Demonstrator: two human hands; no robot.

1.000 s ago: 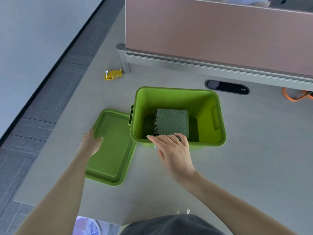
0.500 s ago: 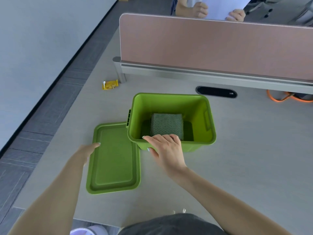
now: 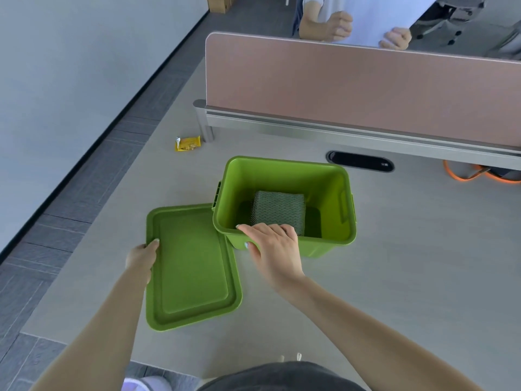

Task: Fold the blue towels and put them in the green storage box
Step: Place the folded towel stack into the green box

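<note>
Head view, only 1 cam. My right hand [image 3: 275, 249] is gripping the near rim of the green storage box [image 3: 284, 176]: fingers curled over the edge, close together, thumb down on the outer wall. My left hand [image 3: 142, 259] is now grasping the left edge of the lid [image 3: 191, 266], thumb on top, other fingers hidden underneath, so can't tell how they lie. 1 s ago that hand was lying flat on the lid w/ the lid skewed; now the lid is sitting squarer beside the box, its far right corner tucked against the box wall.

Folded towel [image 3: 277, 211] is lying flat on the box bottom, centre, looking grey-green thru the tint. No other towels showing on the desk [image 3: 408, 277].

Reading: folding + stowing seem done; I'm prob. lining up to lift the lid onto the box. Right hand on the rim will need to clear first.

Yellow snack packet [image 3: 187, 143] well apart, by the divider [image 3: 363, 88] post.
</note>
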